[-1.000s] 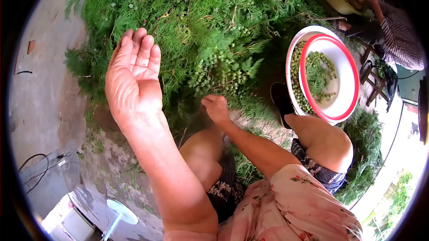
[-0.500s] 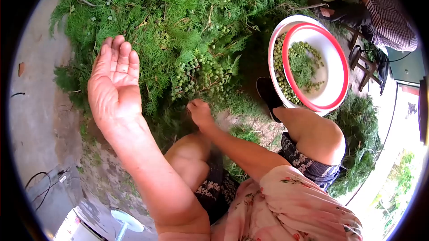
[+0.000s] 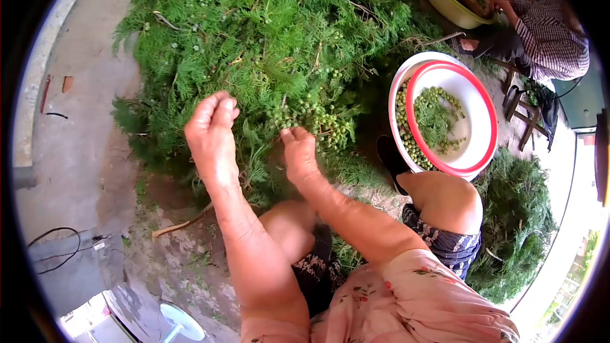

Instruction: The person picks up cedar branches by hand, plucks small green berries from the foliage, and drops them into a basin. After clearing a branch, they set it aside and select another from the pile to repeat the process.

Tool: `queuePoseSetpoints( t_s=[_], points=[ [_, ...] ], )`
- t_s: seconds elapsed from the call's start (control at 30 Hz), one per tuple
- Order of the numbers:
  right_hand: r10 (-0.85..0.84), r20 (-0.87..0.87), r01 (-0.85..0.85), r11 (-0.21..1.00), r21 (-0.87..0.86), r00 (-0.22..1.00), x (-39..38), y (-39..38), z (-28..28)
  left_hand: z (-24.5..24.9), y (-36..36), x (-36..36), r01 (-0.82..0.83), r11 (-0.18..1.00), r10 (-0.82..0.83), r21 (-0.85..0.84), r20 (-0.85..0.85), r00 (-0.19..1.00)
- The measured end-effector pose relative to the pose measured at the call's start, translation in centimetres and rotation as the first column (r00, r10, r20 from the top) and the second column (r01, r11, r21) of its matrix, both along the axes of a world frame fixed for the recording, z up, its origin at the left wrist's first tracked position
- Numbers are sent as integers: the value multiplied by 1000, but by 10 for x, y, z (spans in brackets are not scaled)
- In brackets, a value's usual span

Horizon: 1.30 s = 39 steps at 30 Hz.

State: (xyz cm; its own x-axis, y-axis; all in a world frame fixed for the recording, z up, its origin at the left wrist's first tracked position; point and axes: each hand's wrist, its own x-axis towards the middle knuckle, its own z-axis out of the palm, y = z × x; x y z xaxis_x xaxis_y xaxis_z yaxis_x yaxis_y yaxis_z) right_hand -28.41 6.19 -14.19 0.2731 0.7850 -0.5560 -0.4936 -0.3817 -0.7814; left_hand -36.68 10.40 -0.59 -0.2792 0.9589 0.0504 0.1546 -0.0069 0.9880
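My left hand (image 3: pixel 215 136) is raised over the front of a conifer heap (image 3: pixel 260 38), fingers curled closed; anything inside them is hidden. Beside it, my right hand (image 3: pixel 300 155) pinches with thumb and fingers at a leafy sprig (image 3: pixel 283 117) carrying small round green cones. More cones (image 3: pixel 333 127) cluster just right of those fingertips. A bare cut stem (image 3: pixel 181 223) pokes out low on the left, passing behind my left forearm.
At right, a red-rimmed white basin (image 3: pixel 478 143) with green cones and leaf bits sits in a larger white basin (image 3: pixel 395 76) holding cones. Another person (image 3: pixel 549 38) sits beyond, near a yellow tub (image 3: pixel 445 6). More cut greenery (image 3: pixel 515 222) lies right of my knee.
My left hand has gone from open, palm up, to curled, and moved right toward my right hand. My right hand moved slightly right and up to the cones. The view shifted a little.
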Motion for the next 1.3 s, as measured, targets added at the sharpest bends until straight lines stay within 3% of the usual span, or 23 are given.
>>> queuePoseSetpoints(
  t_s=[0.03,0.1,0.17,0.2,0.23,0.3,0.37,0.4,0.53,0.63,0.67,0.77,0.87,0.97,1.03,1.1,1.2,1.23,1.3],
  points=[
    [12,1,-12,1000,-7,1000,9,2,11,-7,-3,-11,-1,999,11,37,-255,967],
    [-7,54,5,999,34,998,22,5,28,-1,-18,-15,1,1000,13,27,-528,849],
    [-8,7,8,999,51,1000,35,6,40,18,-34,-9,77,991,-134,-110,-830,541],
    [-45,11,44,997,65,999,39,7,47,31,-40,-5,72,957,-287,-280,-890,355],
    [-86,14,85,993,79,996,44,8,56,31,-47,-7,111,946,-323,-304,-912,254],
    [-89,-23,90,992,86,996,50,13,70,35,-60,-12,91,892,-451,-442,-879,155],
    [-90,-63,97,989,109,994,58,15,84,28,-72,-17,205,928,-346,-311,-923,170],
    [-87,-88,98,987,130,992,61,15,93,25,-78,-18,244,952,-218,-185,-969,113],
    [-52,-42,60,975,216,998,74,28,119,33,-72,-23,225,893,-447,-390,-826,342],
    [-18,33,8,963,269,999,87,39,133,36,-58,-24,397,798,-583,-454,-409,702],
    [-22,36,11,960,281,999,91,41,144,41,-61,-14,304,814,-446,-495,-198,873],
    [-34,50,15,940,341,998,101,49,169,51,-56,0,221,824,-455,-522,-376,807],
    [-27,77,-12,886,464,997,115,52,190,46,-51,12,255,914,-320,-317,-173,932],
    [-63,237,-67,861,504,969,150,44,201,51,-39,29,262,943,-272,-206,-18,962],
    [-223,70,138,790,598,972,180,42,191,52,-28,36,294,948,-287,-125,71,955],
    [-331,264,106,782,614,906,207,40,180,54,-16,48,275,958,-262,-80,143,954],
    [-283,356,35,823,567,891,224,31,173,44,-4,62,210,975,-188,-75,233,954],
    [-269,397,6,834,551,877,226,28,175,50,-8,72,183,973,-140,-144,267,954],
    [-368,533,-49,788,613,762,230,36,154,37,-9,77,177,979,-130,-96,373,919]
  ],
)
